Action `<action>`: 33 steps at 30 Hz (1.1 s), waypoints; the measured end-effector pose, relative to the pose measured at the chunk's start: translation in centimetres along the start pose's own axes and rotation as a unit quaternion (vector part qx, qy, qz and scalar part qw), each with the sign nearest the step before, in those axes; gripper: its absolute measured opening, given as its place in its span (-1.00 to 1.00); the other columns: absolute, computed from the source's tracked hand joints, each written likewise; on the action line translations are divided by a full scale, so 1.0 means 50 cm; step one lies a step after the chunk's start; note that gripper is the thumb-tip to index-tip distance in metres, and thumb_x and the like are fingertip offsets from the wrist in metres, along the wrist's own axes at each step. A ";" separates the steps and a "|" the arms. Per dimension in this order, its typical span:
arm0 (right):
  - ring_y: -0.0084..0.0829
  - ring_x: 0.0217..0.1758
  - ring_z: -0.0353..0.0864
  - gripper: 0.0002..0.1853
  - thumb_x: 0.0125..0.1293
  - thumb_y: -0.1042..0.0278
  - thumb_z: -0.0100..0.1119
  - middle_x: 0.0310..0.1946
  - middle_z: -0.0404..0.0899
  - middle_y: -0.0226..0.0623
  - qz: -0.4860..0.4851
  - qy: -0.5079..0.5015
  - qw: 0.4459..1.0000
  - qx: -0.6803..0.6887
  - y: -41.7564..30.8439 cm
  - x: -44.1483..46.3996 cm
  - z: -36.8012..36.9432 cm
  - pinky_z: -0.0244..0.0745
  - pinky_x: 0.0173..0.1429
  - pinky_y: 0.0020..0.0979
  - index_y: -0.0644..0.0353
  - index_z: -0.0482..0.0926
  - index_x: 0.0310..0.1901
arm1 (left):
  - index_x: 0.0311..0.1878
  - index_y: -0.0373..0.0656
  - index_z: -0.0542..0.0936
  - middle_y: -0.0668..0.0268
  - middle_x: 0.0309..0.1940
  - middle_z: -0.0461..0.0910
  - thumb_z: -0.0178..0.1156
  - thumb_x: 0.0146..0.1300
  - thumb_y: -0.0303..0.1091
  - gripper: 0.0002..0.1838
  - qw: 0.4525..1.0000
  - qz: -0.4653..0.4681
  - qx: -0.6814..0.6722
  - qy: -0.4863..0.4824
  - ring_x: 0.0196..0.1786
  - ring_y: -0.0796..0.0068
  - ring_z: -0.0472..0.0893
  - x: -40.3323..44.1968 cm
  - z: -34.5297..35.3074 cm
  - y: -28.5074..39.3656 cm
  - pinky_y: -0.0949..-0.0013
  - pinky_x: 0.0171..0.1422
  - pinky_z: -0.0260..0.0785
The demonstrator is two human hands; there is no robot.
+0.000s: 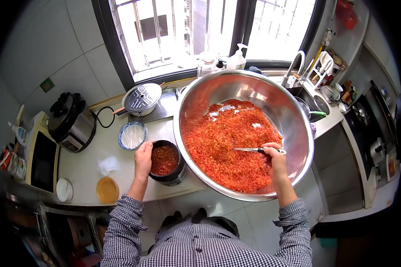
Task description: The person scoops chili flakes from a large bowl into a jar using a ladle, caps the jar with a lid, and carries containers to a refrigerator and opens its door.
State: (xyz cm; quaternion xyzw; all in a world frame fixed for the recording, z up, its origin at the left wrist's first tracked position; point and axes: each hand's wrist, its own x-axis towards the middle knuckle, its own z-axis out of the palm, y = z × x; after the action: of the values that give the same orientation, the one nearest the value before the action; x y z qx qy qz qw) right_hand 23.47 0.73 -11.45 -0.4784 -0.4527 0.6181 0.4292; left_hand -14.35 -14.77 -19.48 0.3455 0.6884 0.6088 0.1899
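Observation:
My right hand [274, 161] is wrapped round the handle of a metal spoon [249, 149] with a black grip. The spoon's head is buried in finely chopped red chili [218, 167], so its shape is hidden. White granules lie in patches on the far side of the heap. A very large steel bowl [296, 133] holds the chili. To its left, my left hand [143, 161] grips the side of a dark round jar [168, 179], its fingers partly hidden behind the rim. Chopped red chili fills much of the jar, which stands upright beside the bowl.
On the counter at left are a blue-rimmed bowl [132, 135], a crumpled plastic bag [108, 165], an amber round lid [107, 190] and a pressure cooker [71, 122]. A lidded pot [142, 99] stands behind. The sink [305, 95] and faucet [294, 66] are at right.

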 end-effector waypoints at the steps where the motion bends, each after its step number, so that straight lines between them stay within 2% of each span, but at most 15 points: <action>1: -0.61 -0.71 0.43 -0.91 0.12 0.45 0.11 -0.62 0.53 -0.32 -0.002 -0.001 1.000 0.005 -0.004 -0.001 0.002 0.31 -0.71 -0.61 0.23 0.55 -0.33 | -0.15 -0.31 0.58 0.37 -0.36 0.57 -0.02 0.37 -0.27 -0.70 1.000 -0.002 -0.012 0.002 -0.24 0.61 0.47 0.003 0.000 -0.005 0.50 -0.07 0.33; 4: -0.61 -0.73 0.41 -0.91 0.12 0.44 0.11 -0.63 0.52 -0.31 -0.018 -0.003 1.000 0.003 -0.016 -0.004 0.010 0.30 -0.72 -0.61 0.24 0.55 -0.35 | -0.10 -0.31 0.57 0.38 -0.29 0.58 -0.04 0.39 -0.28 -0.70 1.000 0.006 -0.016 -0.014 -0.22 0.65 0.50 0.003 -0.003 -0.011 0.55 -0.06 0.36; 8: -0.62 -0.74 0.40 -0.91 0.11 0.45 0.10 -0.64 0.52 -0.31 -0.044 0.009 0.999 -0.007 -0.042 -0.026 0.034 0.28 -0.73 -0.62 0.25 0.55 -0.36 | -0.11 -0.30 0.57 0.37 -0.29 0.59 -0.04 0.39 -0.30 -0.72 1.000 0.018 -0.024 -0.007 -0.22 0.64 0.51 0.002 0.000 -0.014 0.54 -0.05 0.35; 9: -0.62 -0.74 0.39 -0.91 0.11 0.45 0.10 -0.64 0.52 -0.31 -0.049 0.008 0.999 -0.010 -0.049 -0.029 0.043 0.28 -0.73 -0.62 0.25 0.55 -0.36 | -0.16 -0.29 0.59 0.26 -0.36 0.61 -0.03 0.36 -0.29 -0.72 0.999 0.023 -0.017 0.015 -0.25 0.53 0.53 0.002 0.004 -0.017 0.44 -0.08 0.36; 13: -0.64 -0.75 0.38 -0.91 0.08 0.48 0.07 -0.65 0.51 -0.31 -0.064 0.007 0.998 -0.016 -0.077 -0.045 0.076 0.26 -0.75 -0.63 0.26 0.54 -0.38 | -0.16 -0.27 0.59 0.10 -0.37 0.63 -0.02 0.36 -0.22 -0.69 0.999 0.030 0.003 0.028 -0.28 0.40 0.58 0.006 0.009 -0.029 0.37 -0.11 0.38; 16: -0.64 -0.75 0.38 -0.91 0.08 0.49 0.06 -0.66 0.50 -0.30 -0.077 -0.010 0.997 -0.007 -0.112 -0.071 0.110 0.24 -0.76 -0.64 0.26 0.54 -0.39 | -0.15 -0.24 0.59 0.06 -0.34 0.62 -0.04 0.36 -0.19 -0.67 0.998 0.018 0.045 0.035 -0.24 0.26 0.60 -0.004 0.008 -0.001 0.32 -0.08 0.38; 19: -0.63 -0.75 0.38 -0.91 0.08 0.47 0.05 -0.66 0.50 -0.29 -0.076 -0.041 0.996 -0.018 -0.141 -0.095 0.147 0.23 -0.77 -0.65 0.25 0.54 -0.38 | -0.17 -0.26 0.59 0.24 -0.35 0.62 -0.03 0.37 -0.19 -0.67 0.998 0.001 0.039 0.039 -0.25 0.48 0.53 -0.009 0.008 0.012 0.41 -0.07 0.35; 22: -0.64 -0.75 0.39 -0.91 0.07 0.49 0.06 -0.66 0.50 -0.30 -0.061 -0.067 0.996 -0.015 -0.151 -0.124 0.194 0.23 -0.77 -0.65 0.26 0.54 -0.39 | -0.18 -0.26 0.60 0.20 -0.36 0.63 -0.05 0.37 -0.18 -0.66 0.998 -0.014 0.030 0.047 -0.25 0.44 0.55 -0.005 0.010 0.005 0.39 -0.07 0.35; 23: -0.64 -0.75 0.39 -0.91 0.06 0.50 0.07 -0.66 0.50 -0.30 -0.054 -0.077 0.996 -0.012 -0.150 -0.134 0.215 0.23 -0.77 -0.65 0.27 0.55 -0.39 | -0.16 -0.24 0.59 0.05 -0.29 0.62 -0.11 0.37 -0.16 -0.63 0.998 -0.002 0.034 0.048 -0.19 0.11 0.58 -0.005 0.012 0.002 0.25 -0.06 0.36; 27: -0.65 -0.71 0.40 -0.90 0.06 0.49 0.11 -0.63 0.50 -0.34 -0.084 -0.141 0.984 -0.075 -0.106 -0.172 0.293 0.25 -0.71 -0.65 0.29 0.58 -0.38 | -0.17 -0.23 0.59 0.04 -0.28 0.61 -0.15 0.38 -0.11 -0.59 0.998 -0.016 0.036 0.053 -0.17 0.08 0.58 -0.008 0.010 0.008 0.23 -0.04 0.36; 28: -0.65 -0.63 0.42 -0.90 0.08 0.51 0.13 -0.58 0.53 -0.34 -0.096 -0.186 0.972 -0.103 -0.094 -0.188 0.308 0.32 -0.62 -0.59 0.30 0.59 -0.36 | -0.17 -0.22 0.59 0.04 -0.28 0.61 -0.15 0.38 -0.10 -0.58 0.998 -0.017 0.033 0.053 -0.17 0.08 0.57 -0.008 0.009 0.010 0.23 -0.04 0.35; 30: -0.56 -0.55 0.46 -0.91 0.06 0.52 0.18 -0.55 0.51 -0.33 -0.275 -0.247 0.904 -0.214 -0.038 -0.209 0.338 0.36 -0.52 -0.49 0.28 0.59 -0.35 | -0.16 -0.22 0.58 0.04 -0.27 0.61 -0.16 0.39 -0.09 -0.58 0.998 -0.020 0.028 0.050 -0.17 0.07 0.57 -0.009 0.010 0.010 0.22 -0.04 0.35; 32: -0.41 -0.49 0.47 -0.87 0.00 0.52 0.24 -0.54 0.44 -0.31 -0.421 -0.319 0.768 -0.361 -0.035 -0.231 0.343 0.38 -0.44 -0.41 0.23 0.59 -0.35 | -0.16 -0.21 0.58 0.04 -0.27 0.61 -0.17 0.39 -0.08 -0.57 0.998 -0.021 0.033 0.048 -0.16 0.06 0.56 -0.010 0.009 0.007 0.22 -0.03 0.35; 33: -0.33 -0.51 0.44 -0.83 -0.06 0.54 0.24 -0.56 0.37 -0.31 -0.474 -0.321 0.732 -0.369 -0.042 -0.239 0.350 0.37 -0.47 -0.41 0.18 0.59 -0.35 | -0.17 -0.21 0.58 0.03 -0.27 0.61 -0.17 0.39 -0.08 -0.57 0.998 -0.021 0.033 0.048 -0.16 0.05 0.56 -0.009 0.009 0.006 0.22 -0.03 0.34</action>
State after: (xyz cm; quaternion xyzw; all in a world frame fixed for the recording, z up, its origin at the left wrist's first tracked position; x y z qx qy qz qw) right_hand 8.62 -12.93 -4.68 -0.0955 -0.9241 0.2355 0.2855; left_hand -13.66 -14.75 -19.35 0.3075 0.7234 0.5977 0.1580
